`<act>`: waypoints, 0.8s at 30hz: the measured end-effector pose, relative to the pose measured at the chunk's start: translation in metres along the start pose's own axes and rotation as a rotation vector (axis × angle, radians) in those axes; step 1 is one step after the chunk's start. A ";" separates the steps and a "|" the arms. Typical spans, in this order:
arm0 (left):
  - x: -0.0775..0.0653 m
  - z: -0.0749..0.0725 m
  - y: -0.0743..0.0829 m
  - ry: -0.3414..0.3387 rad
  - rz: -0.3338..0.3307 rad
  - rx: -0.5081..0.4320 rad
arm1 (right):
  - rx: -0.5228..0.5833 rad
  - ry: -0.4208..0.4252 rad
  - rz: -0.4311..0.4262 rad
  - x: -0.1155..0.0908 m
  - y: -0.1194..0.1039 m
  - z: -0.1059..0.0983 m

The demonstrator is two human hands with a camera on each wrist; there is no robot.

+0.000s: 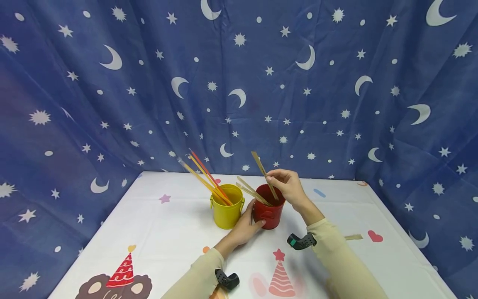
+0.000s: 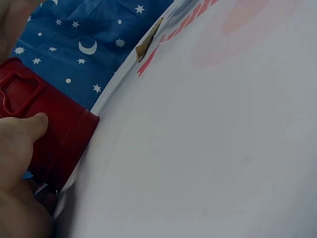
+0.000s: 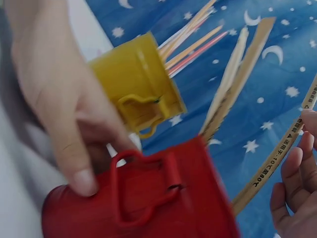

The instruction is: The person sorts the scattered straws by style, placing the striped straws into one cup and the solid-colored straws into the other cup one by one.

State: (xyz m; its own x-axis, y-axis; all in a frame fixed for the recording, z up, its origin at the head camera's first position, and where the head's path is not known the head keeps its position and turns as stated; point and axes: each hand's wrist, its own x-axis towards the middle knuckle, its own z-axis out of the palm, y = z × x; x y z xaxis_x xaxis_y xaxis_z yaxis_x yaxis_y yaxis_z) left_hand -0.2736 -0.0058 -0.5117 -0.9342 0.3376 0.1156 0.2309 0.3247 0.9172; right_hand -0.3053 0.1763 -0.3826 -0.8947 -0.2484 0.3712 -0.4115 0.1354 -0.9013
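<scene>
A small red bucket (image 1: 269, 216) stands upright on the table. My left hand (image 1: 244, 228) grips its lower side, the thumb across the front, the other fingers partly hidden behind. Above its rim my right hand (image 1: 285, 185) pinches a slim brown paper-wrapped stick (image 1: 259, 162); its lower end is inside the bucket. Black print runs along this wrapper in the right wrist view. Other brown paper-wrapped sticks (image 3: 242, 74) lean out of the red bucket to the left. Just left is a yellow bucket (image 1: 225, 216) holding several orange and red sticks (image 1: 205, 172) in clear wrappers.
Another brown paper-wrapped piece (image 1: 353, 237) lies on the table right of my right forearm. The white tablecloth (image 1: 168, 228) carries printed party figures. Behind the table hangs a blue curtain (image 1: 239, 120) with moons and stars. Each wrist wears a black band (image 1: 301, 241).
</scene>
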 end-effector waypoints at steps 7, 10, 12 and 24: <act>0.000 -0.001 0.000 -0.004 0.007 0.011 | -0.103 -0.034 0.032 0.002 0.012 0.005; 0.000 -0.002 0.000 0.000 0.025 0.016 | -0.147 -0.047 0.022 0.006 0.013 0.009; 0.000 -0.003 0.001 0.002 0.030 0.014 | -0.176 -0.058 0.005 0.009 0.016 0.012; 0.000 -0.001 0.002 -0.011 0.003 0.005 | -0.364 -0.077 -0.029 0.011 0.027 0.023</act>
State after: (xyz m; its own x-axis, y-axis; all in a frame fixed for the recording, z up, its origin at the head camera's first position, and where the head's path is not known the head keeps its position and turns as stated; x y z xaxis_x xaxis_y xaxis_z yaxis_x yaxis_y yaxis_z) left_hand -0.2734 -0.0064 -0.5090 -0.9306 0.3478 0.1140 0.2346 0.3278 0.9152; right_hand -0.3226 0.1550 -0.4082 -0.8718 -0.3265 0.3651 -0.4836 0.4560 -0.7471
